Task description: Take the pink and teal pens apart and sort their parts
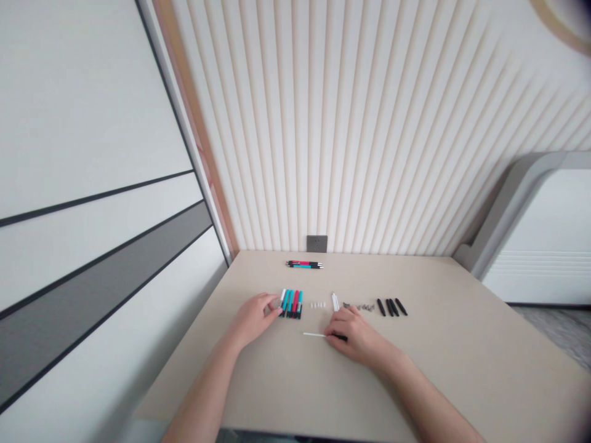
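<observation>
Right grip (353, 336) closed on a thin white rod (314, 334), between the parts row and the desk's (286, 387) near edge; left grip (255, 317) at the white-topped barrel (282, 298), leftmost of its row, closure cannot be told. Likeliest trouble: right knuckles sweeping sideways, scattering loose white rods (335, 301) and small grey pieces (367, 307) toward the right edge.

No lettering, brand or number is legible on the coloured barrels (290, 301), the counter (268, 381) or the wall socket (317, 243).
</observation>
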Demonstrator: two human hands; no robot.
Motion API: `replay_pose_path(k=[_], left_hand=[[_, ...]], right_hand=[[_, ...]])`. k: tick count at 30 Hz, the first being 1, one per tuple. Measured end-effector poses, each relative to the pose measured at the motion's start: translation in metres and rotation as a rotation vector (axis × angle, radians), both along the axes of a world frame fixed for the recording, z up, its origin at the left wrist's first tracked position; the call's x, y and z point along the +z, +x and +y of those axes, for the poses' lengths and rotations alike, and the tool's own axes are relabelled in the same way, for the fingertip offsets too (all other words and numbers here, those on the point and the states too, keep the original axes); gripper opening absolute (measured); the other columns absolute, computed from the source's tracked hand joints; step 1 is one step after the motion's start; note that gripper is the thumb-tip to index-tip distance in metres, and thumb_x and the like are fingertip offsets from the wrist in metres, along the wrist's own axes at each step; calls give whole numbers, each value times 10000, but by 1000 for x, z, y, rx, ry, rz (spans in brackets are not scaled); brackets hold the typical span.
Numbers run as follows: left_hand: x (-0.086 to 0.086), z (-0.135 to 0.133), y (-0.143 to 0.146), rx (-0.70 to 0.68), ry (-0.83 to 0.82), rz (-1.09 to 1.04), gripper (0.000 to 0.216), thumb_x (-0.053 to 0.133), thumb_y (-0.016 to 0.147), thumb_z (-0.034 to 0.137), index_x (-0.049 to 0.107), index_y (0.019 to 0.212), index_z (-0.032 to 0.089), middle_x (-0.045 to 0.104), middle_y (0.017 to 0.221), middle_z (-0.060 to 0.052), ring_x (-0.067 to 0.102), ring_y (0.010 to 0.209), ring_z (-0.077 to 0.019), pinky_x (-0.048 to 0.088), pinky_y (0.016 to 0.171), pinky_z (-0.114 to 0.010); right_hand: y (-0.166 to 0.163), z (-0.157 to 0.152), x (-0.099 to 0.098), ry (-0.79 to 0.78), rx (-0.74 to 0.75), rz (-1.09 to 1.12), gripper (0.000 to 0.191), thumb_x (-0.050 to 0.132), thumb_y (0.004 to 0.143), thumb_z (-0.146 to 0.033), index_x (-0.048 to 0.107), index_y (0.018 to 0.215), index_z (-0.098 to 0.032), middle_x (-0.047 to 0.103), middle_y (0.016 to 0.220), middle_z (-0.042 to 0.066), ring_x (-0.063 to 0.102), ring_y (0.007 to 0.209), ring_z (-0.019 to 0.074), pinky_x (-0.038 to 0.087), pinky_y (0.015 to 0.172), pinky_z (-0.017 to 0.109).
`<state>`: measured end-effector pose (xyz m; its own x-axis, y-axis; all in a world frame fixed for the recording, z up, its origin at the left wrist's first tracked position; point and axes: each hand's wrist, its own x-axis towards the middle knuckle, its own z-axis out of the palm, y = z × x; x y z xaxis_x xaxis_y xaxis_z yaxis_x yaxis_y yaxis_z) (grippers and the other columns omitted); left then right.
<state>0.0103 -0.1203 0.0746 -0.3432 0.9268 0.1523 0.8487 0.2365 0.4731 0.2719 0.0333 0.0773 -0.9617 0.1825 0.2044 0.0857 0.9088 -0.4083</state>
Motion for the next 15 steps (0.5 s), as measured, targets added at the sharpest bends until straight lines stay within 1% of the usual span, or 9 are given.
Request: replay_pose_path(k=[2, 4, 6, 7, 9, 11, 15], left_hand=[[4, 2, 4, 20, 93, 40, 261, 505, 921, 338, 674, 1065, 201, 672, 908, -54, 607, 817, -191, 456, 775, -285], [7, 4, 11, 0, 184, 66, 277, 449, 955, 336, 675, 1039, 199, 671, 967, -76, 599, 911, -203, 452, 856, -311], [8, 7, 23, -76, 248, 83, 279, 426, 972, 319, 669, 1043, 201, 660, 1001, -87, 580, 972, -209, 438, 910, -336], [8, 9, 30, -139, 258, 98, 272, 429, 973, 311, 666, 1048, 201, 653, 1002, -89, 573, 983, -210, 435, 915, -342], [7, 12, 43, -279, 237, 143, 253, 442, 975, 297, 661, 1065, 208, 645, 998, -80, 566, 971, -206, 428, 907, -347], [5, 15, 53, -376, 202, 187, 234, 456, 976, 288, 660, 1065, 215, 644, 981, -68, 565, 950, -200, 423, 889, -343], [0, 18, 59, -468, 148, 270, 228, 451, 982, 251, 675, 989, 211, 644, 897, -51, 566, 880, -189, 414, 826, -327]], right_hand=[[-1, 0, -3, -7, -32, 37, 213, 475, 964, -266, 685, 938, -240, 668, 907, 22, 586, 887, 167, 363, 850, 295], [-3, 0, -5, -22, -60, 63, 216, 459, 970, -261, 672, 965, -231, 655, 928, 30, 592, 881, 163, 391, 828, 273], [-5, -1, -7, -33, -71, 71, 222, 444, 974, -252, 663, 989, -225, 645, 944, 36, 599, 866, 160, 412, 803, 259], [-5, -2, -8, -33, -70, 69, 222, 442, 974, -247, 662, 991, -223, 642, 945, 38, 602, 859, 160, 417, 796, 257], [-7, -4, -8, -26, -62, 62, 212, 450, 969, -237, 661, 982, -222, 640, 945, 35, 608, 852, 160, 422, 795, 259], [-7, -5, -8, -22, -51, 60, 194, 466, 962, -231, 659, 970, -221, 640, 944, 32, 612, 855, 161, 422, 798, 264], [-8, -5, -10, -21, -50, 84, 186, 464, 965, -230, 649, 968, -217, 638, 942, 32, 610, 852, 163, 419, 791, 270]])
